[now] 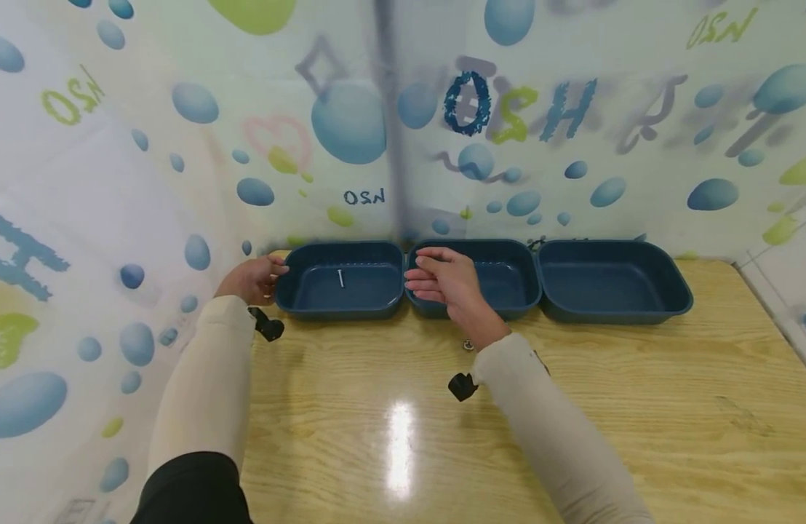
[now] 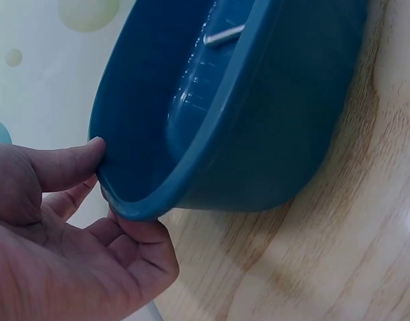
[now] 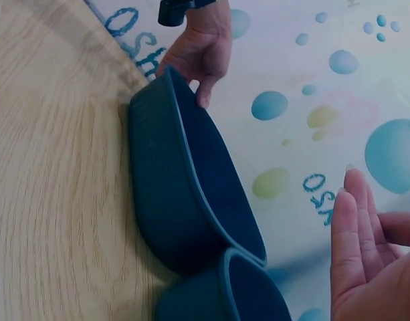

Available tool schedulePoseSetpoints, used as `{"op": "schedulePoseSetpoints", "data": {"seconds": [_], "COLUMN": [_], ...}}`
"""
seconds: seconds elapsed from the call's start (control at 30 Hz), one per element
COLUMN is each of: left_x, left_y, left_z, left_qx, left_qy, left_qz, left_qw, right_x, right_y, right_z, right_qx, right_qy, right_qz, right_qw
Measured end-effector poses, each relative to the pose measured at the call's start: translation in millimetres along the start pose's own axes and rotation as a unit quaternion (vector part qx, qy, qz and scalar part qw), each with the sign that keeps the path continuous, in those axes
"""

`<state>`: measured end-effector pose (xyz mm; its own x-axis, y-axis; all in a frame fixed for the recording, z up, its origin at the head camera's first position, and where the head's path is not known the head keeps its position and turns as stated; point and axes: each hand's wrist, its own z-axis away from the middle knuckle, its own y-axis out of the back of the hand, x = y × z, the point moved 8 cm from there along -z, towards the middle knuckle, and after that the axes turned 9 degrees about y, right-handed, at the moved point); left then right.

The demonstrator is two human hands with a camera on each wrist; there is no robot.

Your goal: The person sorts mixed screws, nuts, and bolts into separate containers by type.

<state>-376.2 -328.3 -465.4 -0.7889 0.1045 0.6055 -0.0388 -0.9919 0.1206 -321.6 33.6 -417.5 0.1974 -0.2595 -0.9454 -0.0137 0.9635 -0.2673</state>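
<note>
Directly between hands (image 1: 249, 280) (image 1: 447, 282), leftmost tray (image 1: 340, 315), bolt (image 1: 340, 279) inside

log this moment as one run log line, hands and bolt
left hand: grips left bin, outer end | right hand: above middle bin, fingers extended | bolt: inside left bin

Bright light in the head view leaves a white glare streak (image 1: 399, 451) on the glossy yellow wood-grain bench (image 1: 340, 415), nearer than the bare right hand (image 1: 445, 280). Both wrist views look dimmer and softer.

Downward head view; nearer wrist views
</note>
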Motion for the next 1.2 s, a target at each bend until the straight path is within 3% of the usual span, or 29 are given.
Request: {"op": "schedulePoseSetpoints", "data": {"seconds": [0.53, 0.8, 1.2], "left_x": [0.3, 2.8, -0.4], "left_y": [-0.4, 0.2, -1.0], "left_z": [-3.1, -3.0, -0.9], "left_qx": [0.007, -0.002, -0.021], "left_qy": [0.007, 0.001, 0.002], "left_qz": [0.007, -0.002, -0.014], "left_qw": [0.9999, 1.0000, 0.9997], "right_x": [3, 4, 21], "right_y": [51, 72, 93], "right_z": [14.5, 24.9, 39.8], "right_qx": [0.022, 0.031, 0.047], "right_qy": [0.000, 0.002, -0.021], "right_qz": [-0.006, -0.009, -0.019], "right_qw": [0.9997, 0.9995, 0.9985]}}
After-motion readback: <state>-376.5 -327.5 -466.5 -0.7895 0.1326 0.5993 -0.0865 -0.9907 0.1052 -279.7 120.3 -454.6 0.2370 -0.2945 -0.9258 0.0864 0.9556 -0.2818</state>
